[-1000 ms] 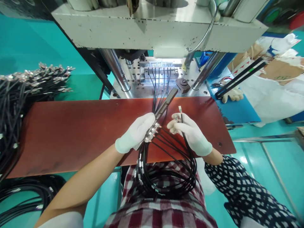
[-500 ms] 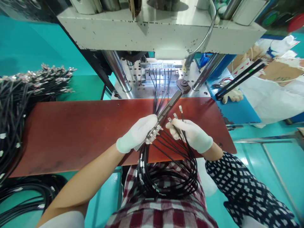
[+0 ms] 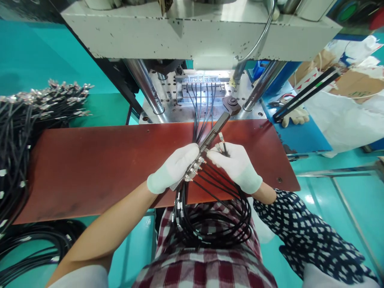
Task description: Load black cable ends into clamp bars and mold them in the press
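Both hands wear white gloves and meet over the red-brown board (image 3: 90,168). My left hand (image 3: 175,168) is closed on a dark metal holder bar (image 3: 214,131) that carries a row of silver cable ends. My right hand (image 3: 235,166) pinches the metal tips of black cables (image 3: 222,141) right beside the bar. The cables loop down in a black bundle (image 3: 210,226) onto my lap. Behind the board, several black cables sit side by side in the press fixture (image 3: 201,91).
A grey press machine (image 3: 192,34) with steel columns (image 3: 144,86) stands behind the board. A large pile of black cables with metal ends (image 3: 33,108) lies at the left. A glove and a tool (image 3: 292,114) rest on the blue surface at the right, near white bags.
My right hand has moved left and brought its cable tips from apart to right against the bar in my left hand. The left hand stayed nearly still.
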Motion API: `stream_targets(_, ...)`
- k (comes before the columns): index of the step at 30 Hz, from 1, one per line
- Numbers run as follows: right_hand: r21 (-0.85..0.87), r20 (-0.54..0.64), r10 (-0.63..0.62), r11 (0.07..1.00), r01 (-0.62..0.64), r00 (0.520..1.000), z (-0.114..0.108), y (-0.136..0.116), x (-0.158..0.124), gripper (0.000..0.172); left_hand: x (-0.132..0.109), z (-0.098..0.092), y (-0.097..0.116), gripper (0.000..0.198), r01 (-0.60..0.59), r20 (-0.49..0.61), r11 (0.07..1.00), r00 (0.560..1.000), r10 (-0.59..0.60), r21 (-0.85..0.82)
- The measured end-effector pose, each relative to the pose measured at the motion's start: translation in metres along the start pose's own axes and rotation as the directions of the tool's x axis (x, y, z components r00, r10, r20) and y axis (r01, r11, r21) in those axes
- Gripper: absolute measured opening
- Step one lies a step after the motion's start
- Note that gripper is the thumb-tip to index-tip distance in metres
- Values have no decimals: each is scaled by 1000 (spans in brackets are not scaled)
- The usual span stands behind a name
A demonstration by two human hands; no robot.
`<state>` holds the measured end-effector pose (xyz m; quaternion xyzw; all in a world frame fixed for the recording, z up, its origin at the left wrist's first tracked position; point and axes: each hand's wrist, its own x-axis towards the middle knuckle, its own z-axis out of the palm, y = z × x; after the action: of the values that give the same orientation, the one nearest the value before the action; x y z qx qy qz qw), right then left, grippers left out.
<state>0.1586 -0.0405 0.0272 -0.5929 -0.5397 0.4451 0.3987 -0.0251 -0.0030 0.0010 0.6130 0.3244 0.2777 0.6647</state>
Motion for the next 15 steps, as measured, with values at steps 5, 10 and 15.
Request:
stream_targets(5,12,17,-3,1000,2,1000,-1,1,1,28,0,4,-3,42,60,0,994,998,-60,-90)
stream_targets(10,71,31,-22,997,20,999,-3,4,3,22,-1,4,-4,42,79,4,995,997,-79,-58)
stream_targets(15,21,37,-18,1000,17,999,0,7,1,26,-1,2,-1,39,-66,-15,944,997,75,322)
